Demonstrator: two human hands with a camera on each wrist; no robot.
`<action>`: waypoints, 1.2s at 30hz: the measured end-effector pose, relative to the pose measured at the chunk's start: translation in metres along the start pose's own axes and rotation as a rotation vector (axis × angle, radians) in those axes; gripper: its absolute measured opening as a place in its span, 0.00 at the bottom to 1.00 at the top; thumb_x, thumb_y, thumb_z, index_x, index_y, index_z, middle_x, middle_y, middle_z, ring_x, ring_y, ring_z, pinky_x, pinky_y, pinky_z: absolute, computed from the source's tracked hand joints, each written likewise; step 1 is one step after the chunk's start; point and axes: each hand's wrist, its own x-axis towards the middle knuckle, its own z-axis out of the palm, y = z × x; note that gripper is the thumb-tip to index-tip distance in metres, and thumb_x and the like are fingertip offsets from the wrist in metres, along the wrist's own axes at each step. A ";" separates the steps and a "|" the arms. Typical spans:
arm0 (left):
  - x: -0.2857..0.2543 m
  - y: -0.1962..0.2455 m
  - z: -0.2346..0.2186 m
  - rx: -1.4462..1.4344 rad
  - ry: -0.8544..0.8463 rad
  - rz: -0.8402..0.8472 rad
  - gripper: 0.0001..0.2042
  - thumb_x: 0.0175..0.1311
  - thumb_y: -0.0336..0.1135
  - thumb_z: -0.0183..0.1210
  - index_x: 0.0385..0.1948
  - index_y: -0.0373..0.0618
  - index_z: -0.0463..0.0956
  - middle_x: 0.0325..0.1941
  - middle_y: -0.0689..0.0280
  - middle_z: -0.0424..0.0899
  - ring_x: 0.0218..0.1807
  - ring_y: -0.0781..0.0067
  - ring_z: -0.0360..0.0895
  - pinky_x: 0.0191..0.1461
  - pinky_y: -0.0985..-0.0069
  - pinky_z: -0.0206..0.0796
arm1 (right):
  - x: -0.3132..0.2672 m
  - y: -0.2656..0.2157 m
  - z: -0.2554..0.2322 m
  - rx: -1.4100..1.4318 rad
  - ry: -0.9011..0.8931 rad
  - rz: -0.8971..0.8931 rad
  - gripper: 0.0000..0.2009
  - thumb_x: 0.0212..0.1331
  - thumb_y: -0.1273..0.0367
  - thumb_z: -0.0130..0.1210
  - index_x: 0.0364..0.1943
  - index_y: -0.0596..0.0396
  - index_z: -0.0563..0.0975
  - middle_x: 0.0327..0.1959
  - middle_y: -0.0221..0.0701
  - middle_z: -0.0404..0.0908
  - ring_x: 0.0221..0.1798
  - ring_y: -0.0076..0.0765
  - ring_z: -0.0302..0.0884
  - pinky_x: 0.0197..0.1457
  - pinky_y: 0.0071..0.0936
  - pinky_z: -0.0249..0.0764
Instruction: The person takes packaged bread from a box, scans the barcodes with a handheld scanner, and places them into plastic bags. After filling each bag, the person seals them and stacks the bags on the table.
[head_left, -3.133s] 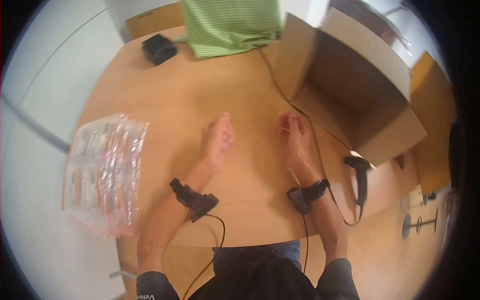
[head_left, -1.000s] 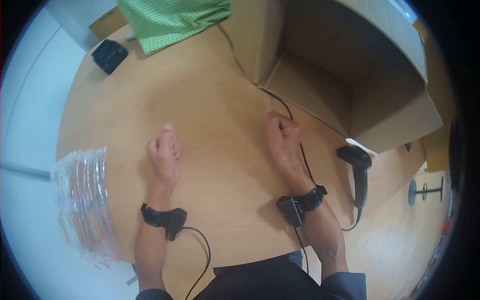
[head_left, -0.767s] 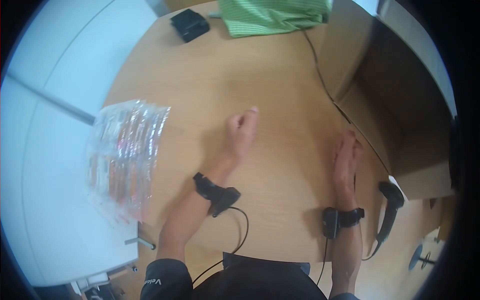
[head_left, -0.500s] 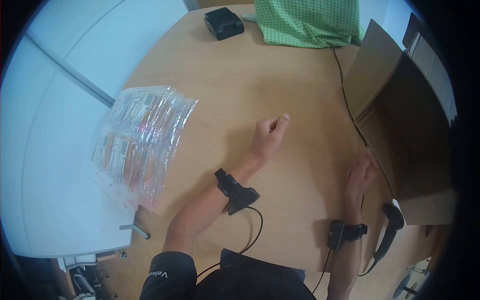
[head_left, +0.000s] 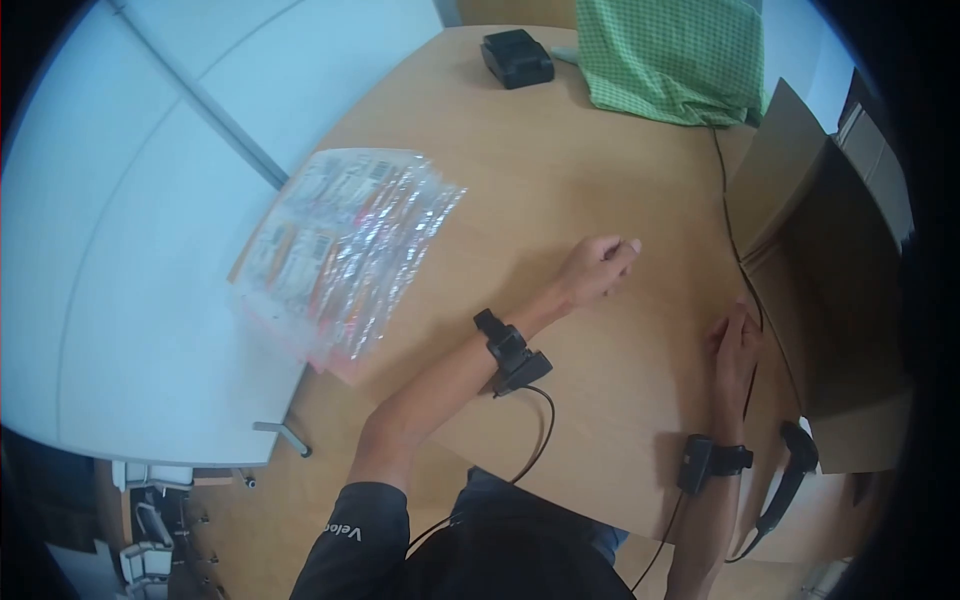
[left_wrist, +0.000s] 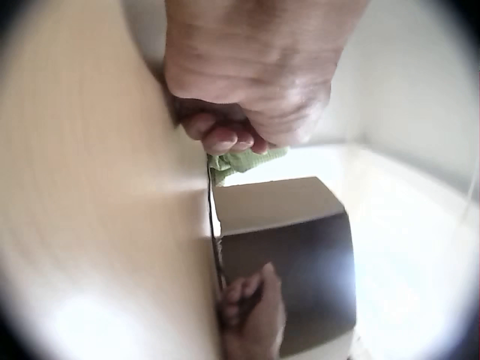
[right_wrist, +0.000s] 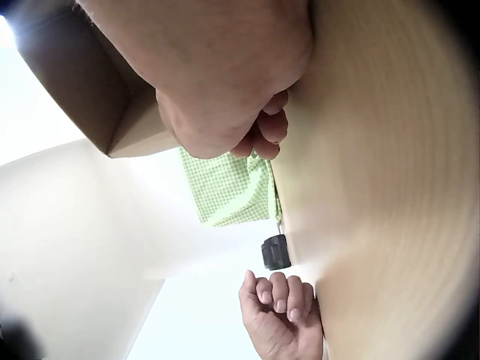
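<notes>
My left hand (head_left: 598,270) rests on the wooden table (head_left: 500,230), its fingers loosely curled and nothing in them. To its left lies an overlapping stack of clear plastic packets (head_left: 345,240) with white barcode labels. My right hand (head_left: 738,350), also loosely curled and holding nothing, lies beside the opening of a cardboard box (head_left: 835,300). In the left wrist view, the left fingertips (left_wrist: 221,141) bend towards the palm. The right wrist view shows the right fingertips (right_wrist: 266,139) tucked under that hand.
A black handheld scanner (head_left: 788,480) lies by the box at the right edge. A dark cable (head_left: 728,200) runs along the box past the right hand. At the back are a green checked cloth (head_left: 670,60) and a small black device (head_left: 517,60). White cabinets (head_left: 130,250) stand left.
The head view has swung left, so the packets, cloth, box and hands sit farther right in it than a second ago. Both hands stay on the table, holding nothing.
</notes>
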 end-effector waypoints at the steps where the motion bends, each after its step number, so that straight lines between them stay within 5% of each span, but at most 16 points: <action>1: -0.008 0.002 -0.004 0.228 0.025 0.132 0.17 0.77 0.45 0.57 0.29 0.43 0.71 0.21 0.74 0.71 0.22 0.84 0.66 0.26 0.77 0.61 | 0.001 0.002 -0.001 0.020 -0.015 -0.008 0.31 0.81 0.49 0.42 0.18 0.54 0.69 0.14 0.25 0.68 0.19 0.20 0.64 0.24 0.24 0.58; 4: -0.064 0.046 -0.018 0.674 0.019 0.359 0.13 0.74 0.42 0.61 0.38 0.40 0.75 0.32 0.63 0.80 0.34 0.70 0.80 0.40 0.70 0.74 | -0.006 -0.002 -0.001 -0.090 -0.038 -0.170 0.28 0.82 0.51 0.42 0.25 0.56 0.74 0.19 0.27 0.72 0.22 0.20 0.67 0.28 0.24 0.63; 6: -0.116 0.083 -0.039 0.967 0.063 0.513 0.13 0.71 0.42 0.64 0.41 0.40 0.78 0.41 0.56 0.82 0.44 0.59 0.82 0.47 0.66 0.75 | -0.021 -0.020 0.007 0.035 0.102 -0.243 0.24 0.81 0.52 0.44 0.32 0.55 0.78 0.21 0.24 0.73 0.26 0.16 0.66 0.31 0.21 0.61; 8: -0.166 0.118 -0.076 1.593 0.250 0.821 0.20 0.62 0.46 0.71 0.45 0.40 0.79 0.45 0.56 0.81 0.47 0.51 0.81 0.49 0.61 0.74 | -0.046 -0.055 0.010 0.098 0.092 -0.277 0.23 0.81 0.54 0.44 0.35 0.57 0.78 0.26 0.27 0.77 0.26 0.18 0.69 0.32 0.22 0.65; 9: -0.193 0.137 -0.089 1.618 0.407 0.622 0.23 0.53 0.48 0.75 0.43 0.41 0.79 0.45 0.57 0.79 0.47 0.52 0.79 0.49 0.59 0.71 | -0.058 -0.071 0.006 0.156 0.083 -0.298 0.21 0.81 0.55 0.45 0.39 0.60 0.79 0.31 0.30 0.81 0.26 0.21 0.72 0.33 0.23 0.69; 11: -0.241 0.169 -0.124 1.968 0.452 0.398 0.27 0.44 0.49 0.79 0.42 0.42 0.80 0.45 0.60 0.78 0.48 0.57 0.76 0.50 0.60 0.66 | -0.085 -0.086 -0.013 0.126 -0.020 -0.332 0.20 0.81 0.57 0.46 0.39 0.60 0.79 0.32 0.30 0.81 0.26 0.21 0.73 0.33 0.22 0.70; 13: -0.282 0.179 -0.146 2.092 0.435 0.114 0.23 0.45 0.46 0.77 0.40 0.43 0.81 0.43 0.62 0.76 0.49 0.59 0.73 0.51 0.62 0.62 | -0.109 -0.089 -0.023 0.107 -0.120 -0.366 0.18 0.81 0.59 0.47 0.39 0.60 0.79 0.33 0.30 0.82 0.26 0.21 0.74 0.32 0.21 0.70; 17: -0.312 0.174 -0.175 2.143 0.319 0.000 0.16 0.53 0.40 0.73 0.38 0.43 0.81 0.45 0.62 0.77 0.51 0.59 0.73 0.52 0.64 0.61 | -0.143 -0.089 -0.026 0.015 -0.321 -0.349 0.13 0.78 0.66 0.52 0.38 0.60 0.80 0.33 0.33 0.83 0.27 0.23 0.79 0.31 0.21 0.72; 23: -0.289 0.201 -0.157 1.849 0.308 0.299 0.05 0.65 0.30 0.64 0.38 0.40 0.80 0.45 0.62 0.78 0.50 0.60 0.73 0.51 0.61 0.62 | -0.167 -0.079 -0.041 -0.059 -0.443 -0.378 0.10 0.77 0.70 0.51 0.39 0.62 0.80 0.35 0.37 0.84 0.28 0.25 0.82 0.33 0.22 0.77; 25: -0.259 0.207 -0.136 1.678 0.233 0.511 0.04 0.67 0.29 0.61 0.36 0.39 0.78 0.41 0.60 0.78 0.46 0.58 0.74 0.49 0.60 0.64 | -0.177 -0.083 -0.047 0.129 -0.478 -0.249 0.11 0.77 0.70 0.50 0.39 0.63 0.79 0.37 0.37 0.85 0.29 0.25 0.81 0.34 0.22 0.77; 27: -0.222 0.208 -0.107 1.544 0.131 0.459 0.05 0.68 0.30 0.60 0.35 0.38 0.76 0.39 0.58 0.77 0.45 0.56 0.74 0.48 0.61 0.64 | -0.181 -0.082 -0.044 0.285 -0.574 -0.150 0.10 0.78 0.69 0.47 0.45 0.63 0.78 0.40 0.38 0.86 0.32 0.25 0.81 0.37 0.24 0.78; 28: -0.202 0.205 -0.089 1.439 0.037 0.415 0.06 0.68 0.30 0.59 0.34 0.37 0.74 0.38 0.57 0.76 0.43 0.54 0.75 0.47 0.62 0.65 | -0.177 -0.074 -0.042 0.332 -0.679 -0.139 0.12 0.78 0.69 0.47 0.54 0.63 0.75 0.48 0.40 0.84 0.42 0.29 0.83 0.45 0.26 0.79; 32: -0.134 0.171 -0.002 1.080 -0.197 0.329 0.07 0.71 0.30 0.57 0.33 0.36 0.72 0.36 0.54 0.76 0.43 0.51 0.75 0.45 0.64 0.66 | -0.165 -0.068 -0.014 0.296 -0.660 -0.254 0.31 0.76 0.68 0.51 0.79 0.55 0.56 0.73 0.47 0.67 0.57 0.38 0.79 0.59 0.36 0.79; 34: -0.110 0.143 0.038 0.905 -0.294 0.262 0.09 0.73 0.34 0.57 0.37 0.36 0.74 0.39 0.52 0.78 0.44 0.50 0.76 0.47 0.61 0.67 | -0.162 -0.068 -0.006 0.369 -0.596 -0.088 0.36 0.74 0.69 0.55 0.81 0.55 0.51 0.75 0.48 0.64 0.60 0.42 0.79 0.60 0.38 0.79; 36: -0.104 0.118 0.059 0.853 -0.327 0.384 0.11 0.73 0.37 0.58 0.40 0.37 0.74 0.42 0.51 0.78 0.46 0.49 0.77 0.49 0.60 0.68 | -0.145 -0.051 -0.008 0.287 -0.524 -0.065 0.36 0.73 0.70 0.56 0.80 0.55 0.52 0.75 0.48 0.65 0.62 0.42 0.79 0.61 0.38 0.79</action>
